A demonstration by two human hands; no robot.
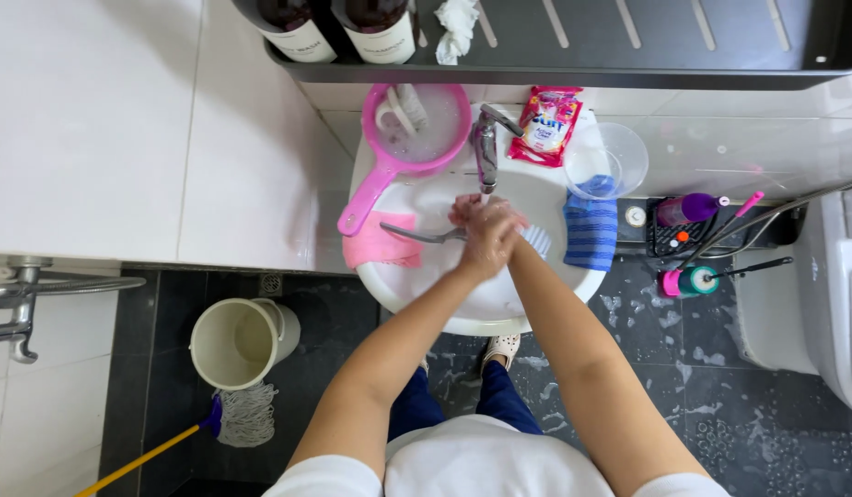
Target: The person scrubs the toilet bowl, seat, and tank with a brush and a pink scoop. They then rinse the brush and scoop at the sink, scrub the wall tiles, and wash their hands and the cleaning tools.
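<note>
Head view, looking straight down: both hands joined over a white basin just below the tap, left hand laid across right hand, fingers folded together and pressed one palm on the other rather than clamped on any object. Hard to tell from above whether water runs from the spout, though a thin pale line seems to drop toward the knuckles. Washing apparently under way, not finished: hands not yet lifted clear or dried. A grey utensil, perhaps a fork, lying in the bowl with its tip touching or just beside the hands; a white brush just beside them on the other side. A pink cloth draped over the near-left rim, a blue cloth over the right rim, neither one in hand. At the back of the rim, a pink scoop holding soapy water, a red sachet and a clear tub. Overhead, a dark shelf with two brown bottles. On the wet dark floor, a cream bucket and a mop to the left, and a toilet to the right.
</note>
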